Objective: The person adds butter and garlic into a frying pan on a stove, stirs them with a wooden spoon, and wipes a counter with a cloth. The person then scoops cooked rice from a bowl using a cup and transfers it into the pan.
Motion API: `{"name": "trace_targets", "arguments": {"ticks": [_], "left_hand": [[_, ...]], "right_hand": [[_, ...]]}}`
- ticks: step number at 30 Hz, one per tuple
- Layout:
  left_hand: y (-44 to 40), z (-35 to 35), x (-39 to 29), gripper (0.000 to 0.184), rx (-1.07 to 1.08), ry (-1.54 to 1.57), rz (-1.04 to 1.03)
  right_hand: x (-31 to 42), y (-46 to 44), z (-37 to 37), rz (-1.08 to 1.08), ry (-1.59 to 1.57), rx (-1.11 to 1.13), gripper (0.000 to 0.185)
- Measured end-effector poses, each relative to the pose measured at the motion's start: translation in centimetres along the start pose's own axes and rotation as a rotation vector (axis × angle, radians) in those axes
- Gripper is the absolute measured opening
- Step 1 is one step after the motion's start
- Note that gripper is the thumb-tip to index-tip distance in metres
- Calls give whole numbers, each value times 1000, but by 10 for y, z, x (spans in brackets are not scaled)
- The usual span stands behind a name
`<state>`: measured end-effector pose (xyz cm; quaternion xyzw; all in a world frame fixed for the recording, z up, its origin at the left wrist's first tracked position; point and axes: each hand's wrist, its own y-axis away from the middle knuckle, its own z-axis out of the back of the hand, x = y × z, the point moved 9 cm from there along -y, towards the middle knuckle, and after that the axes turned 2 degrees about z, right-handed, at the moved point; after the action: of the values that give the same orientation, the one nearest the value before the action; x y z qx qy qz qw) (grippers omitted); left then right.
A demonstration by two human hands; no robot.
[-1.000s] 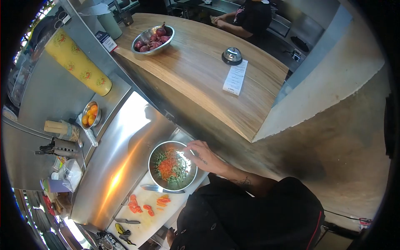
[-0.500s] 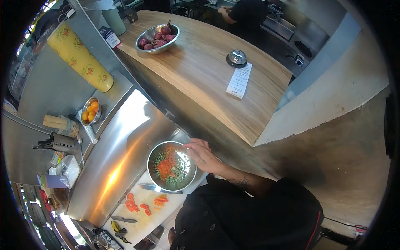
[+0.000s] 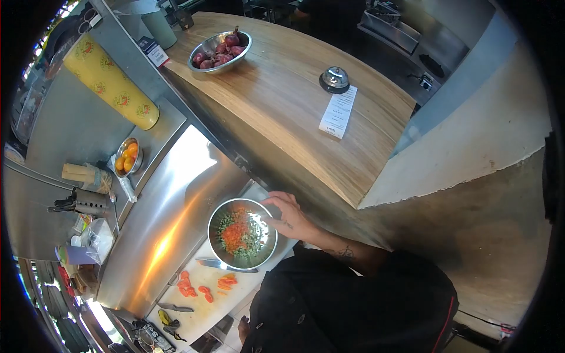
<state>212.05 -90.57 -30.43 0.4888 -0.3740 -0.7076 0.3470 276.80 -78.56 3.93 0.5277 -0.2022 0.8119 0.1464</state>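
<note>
A steel bowl [image 3: 241,264] with chopped pieces [image 3: 236,235] inside is set at the upper end of the white board [image 3: 203,312], its rim pinched between the thumb and bent fingers [image 3: 281,199] of the right hand [image 3: 289,219]. The left hand [image 3: 243,329] is partly covered by the black jacket [image 3: 353,306]; its grasp cannot be told. Beside the bowl, a knife [image 3: 225,266] is laid, and red slices [image 3: 186,285] are spread mid-board.
</note>
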Motion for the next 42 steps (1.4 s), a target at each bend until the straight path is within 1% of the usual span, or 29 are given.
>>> {"name": "trace_targets", "arguments": {"ticks": [4, 6, 11, 12, 13, 14, 15, 17, 19, 28, 30, 31, 33, 34, 36, 37, 39, 40, 42], "left_hand": [[-3, 1, 10, 56, 20, 2, -42], [-6, -1, 16, 56, 37, 5, -73], [-10, -3, 21, 54, 38, 59, -103], [1, -20, -6, 54, 123, -506, -441], [20, -33, -26, 55, 25, -1005, -846], [0, -16, -3, 55, 101, -424, -423], [-6, -11, 10, 55, 82, -238, -263], [-3, -10, 16, 56, 45, -130, -117], [4, -13, 11, 56, 27, -114, -49], [34, -19, -8, 59, -55, -60, 131], [36, -20, -11, 60, -65, -21, 139], [34, -19, -12, 60, -64, -7, 135], [30, -18, -13, 61, -62, 6, 121], [32, -17, -14, 61, -62, 11, 117], [31, -17, -13, 61, -62, 9, 114], [30, -17, -13, 61, -58, 8, 112], [27, -16, -13, 62, -53, 10, 104], [27, -15, -14, 62, -52, 11, 101], [23, -15, -14, 63, -48, 14, 92]], "right_hand": [[-7, -2, -4, 14, -21, -15, 40], [-8, -2, -8, 9, -32, 26, 38], [-9, -2, -15, 25, -24, 43, 36], [-9, -3, -16, 36, -11, 44, 35], [-10, -3, -17, 37, -11, 45, 35], [-10, -4, -18, 43, -17, 43, 35], [-10, -4, -18, 49, -23, 40, 35], [-9, -4, -17, 55, -32, 33, 35], [-5, -5, -14, 59, -40, 23, 35], [10, -8, -9, 67, -64, 46, 32], [25, -9, -2, 141, -38, 36, 27], [32, -11, 1, 142, -40, 33, 27], [56, -15, 5, 234, -71, 53, 23], [72, -17, 12, 232, -73, 51, 23], [117, -21, 32, 290, -174, 55, 22], [126, -23, 37, 284, -171, 53, 22], [157, -24, 64, 470, -89, -136, 24], [165, -27, 73, 469, -88, -138, 24], [188, -26, 107, 568, 62, -318, 25]]}}
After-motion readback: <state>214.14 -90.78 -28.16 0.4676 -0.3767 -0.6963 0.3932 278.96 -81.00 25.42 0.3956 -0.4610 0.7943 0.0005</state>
